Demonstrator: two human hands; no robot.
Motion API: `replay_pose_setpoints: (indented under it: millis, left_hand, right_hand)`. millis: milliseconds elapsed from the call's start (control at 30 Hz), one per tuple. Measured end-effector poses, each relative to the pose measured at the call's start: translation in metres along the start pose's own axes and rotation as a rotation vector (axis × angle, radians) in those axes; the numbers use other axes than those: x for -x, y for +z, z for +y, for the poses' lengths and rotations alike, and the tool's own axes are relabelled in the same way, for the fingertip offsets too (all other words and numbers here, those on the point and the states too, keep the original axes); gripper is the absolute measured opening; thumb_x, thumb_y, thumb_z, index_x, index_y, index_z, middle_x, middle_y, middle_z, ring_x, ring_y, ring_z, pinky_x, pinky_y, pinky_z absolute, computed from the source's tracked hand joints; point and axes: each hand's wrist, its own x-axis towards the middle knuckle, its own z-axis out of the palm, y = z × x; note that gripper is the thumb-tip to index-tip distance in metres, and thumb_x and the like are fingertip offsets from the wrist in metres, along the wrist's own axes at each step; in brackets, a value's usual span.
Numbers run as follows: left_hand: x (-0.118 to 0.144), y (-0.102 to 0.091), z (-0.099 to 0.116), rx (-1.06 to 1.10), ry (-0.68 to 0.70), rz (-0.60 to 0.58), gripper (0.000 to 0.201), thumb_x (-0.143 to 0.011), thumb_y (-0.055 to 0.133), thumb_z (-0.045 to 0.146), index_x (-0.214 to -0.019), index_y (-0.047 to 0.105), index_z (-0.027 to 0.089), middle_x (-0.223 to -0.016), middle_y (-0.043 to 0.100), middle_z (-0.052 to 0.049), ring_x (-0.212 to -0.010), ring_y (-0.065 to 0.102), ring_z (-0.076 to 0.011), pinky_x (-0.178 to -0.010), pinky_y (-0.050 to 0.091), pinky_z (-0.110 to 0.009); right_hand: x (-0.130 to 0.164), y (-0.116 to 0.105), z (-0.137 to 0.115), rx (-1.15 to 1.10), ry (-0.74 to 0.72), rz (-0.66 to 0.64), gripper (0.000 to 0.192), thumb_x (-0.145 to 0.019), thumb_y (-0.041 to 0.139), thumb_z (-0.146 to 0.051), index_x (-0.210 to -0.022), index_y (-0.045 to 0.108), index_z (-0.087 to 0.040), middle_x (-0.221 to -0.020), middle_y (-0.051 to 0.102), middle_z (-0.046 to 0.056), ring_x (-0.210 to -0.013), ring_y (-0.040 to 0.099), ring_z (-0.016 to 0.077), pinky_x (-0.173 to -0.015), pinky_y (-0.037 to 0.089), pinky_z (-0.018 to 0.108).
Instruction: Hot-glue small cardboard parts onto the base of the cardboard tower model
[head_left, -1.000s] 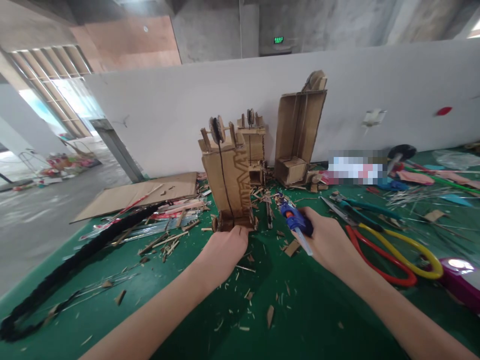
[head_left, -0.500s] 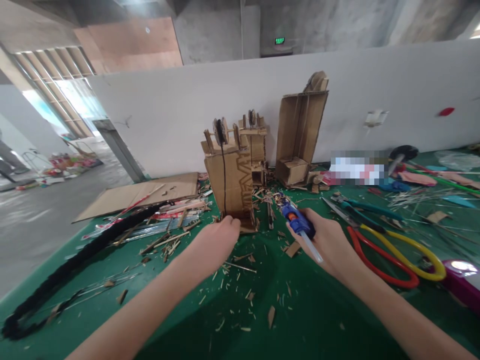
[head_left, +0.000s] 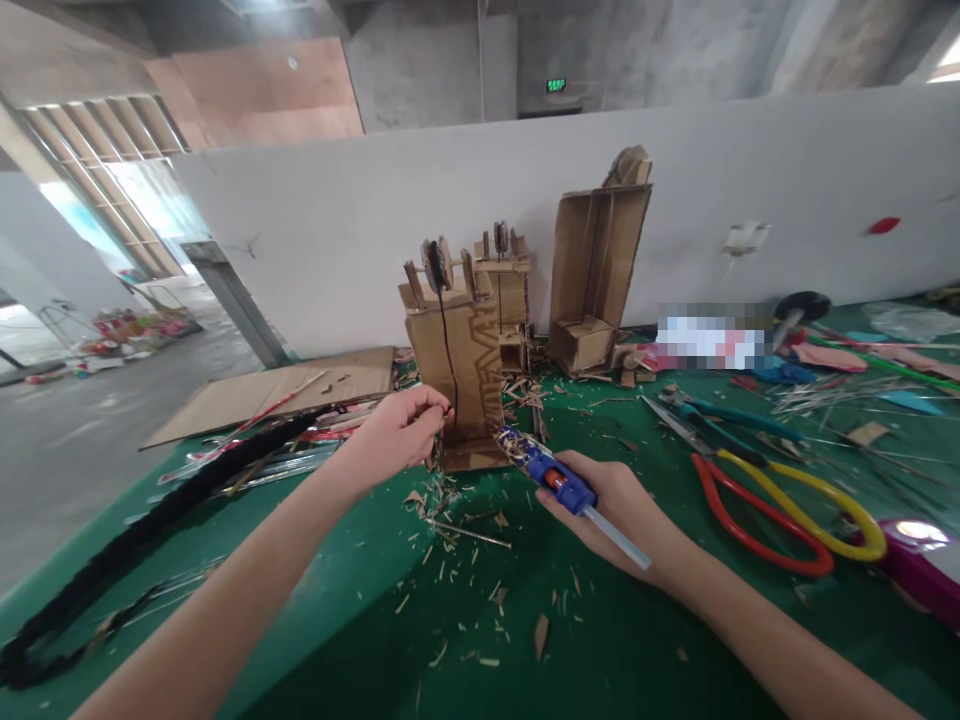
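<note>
Your left hand (head_left: 401, 432) pinches the black cord (head_left: 444, 345) that runs down the front of the cardboard tower (head_left: 457, 370), fingers closed on it just above the tower's base. The tower stands upright on the green bench (head_left: 600, 640), left of centre, with a second tower (head_left: 508, 290) and an open cardboard box (head_left: 596, 265) behind it by the far wall. Your right hand (head_left: 611, 505) is wrapped shut around the blue glue gun (head_left: 551, 478), its nozzle pointing at the tower's near right corner. Risks: a pull on the cord could tip the light tower; the nozzle sits close to your left fingers, and stray glue could catch the cardboard scraps (head_left: 450, 520) lying about. Scissors (head_left: 780, 500) lie near right. Whether the nozzle touches the cardboard cannot be made out, and your fingers hide the cord's lower end.
</note>
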Motion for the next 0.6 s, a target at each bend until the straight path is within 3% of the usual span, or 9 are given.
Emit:
replay_pose_setpoints:
  millis: [67,267,400,600]
  left_hand:
    - [-0.002,0.002,-0.001,-0.091,0.042,0.034,0.023,-0.088,0.036,0.035,-0.085,0.051,0.018,-0.05,0.045,0.006,-0.04,0.04,-0.0083,-0.042,0.03,-0.02]
    - [-0.007,0.005,-0.007,-0.61,0.223,0.038,0.026,-0.089,0.038,0.03,-0.082,0.06,0.019,-0.076,0.065,0.0,-0.068,0.057,-0.0141,-0.064,0.042,-0.027]
    - [-0.008,0.007,-0.013,-0.721,0.283,-0.025,0.027,-0.089,0.034,0.021,-0.096,0.06,0.021,-0.093,0.067,-0.001,-0.082,0.06,-0.0151,-0.074,0.043,-0.029]
    - [-0.005,0.008,-0.013,-0.807,0.262,-0.044,0.03,-0.091,0.035,0.024,-0.115,0.052,0.024,-0.086,0.068,-0.002,-0.075,0.061,-0.0158,-0.067,0.044,-0.027]
  right_hand:
    - [-0.001,-0.002,-0.003,-0.019,0.019,0.01,0.018,-0.076,0.054,-0.035,-0.083,0.057,-0.019,-0.057,0.053,-0.002,-0.045,0.044,0.0094,-0.044,0.034,0.021]
    - [0.002,-0.006,-0.005,-0.045,0.012,-0.072,0.021,-0.08,0.05,-0.039,-0.081,0.055,-0.018,-0.061,0.053,-0.002,-0.051,0.045,0.0094,-0.047,0.035,0.021]
    - [0.003,-0.005,-0.002,-0.041,-0.066,-0.139,0.021,-0.081,0.05,-0.039,-0.08,0.054,-0.018,-0.061,0.052,-0.002,-0.051,0.042,0.0089,-0.048,0.034,0.021]
    - [0.005,-0.009,0.0,0.001,-0.112,-0.203,0.022,-0.083,0.048,-0.038,-0.087,0.055,-0.018,-0.068,0.056,0.0,-0.055,0.047,0.01,-0.05,0.035,0.022]
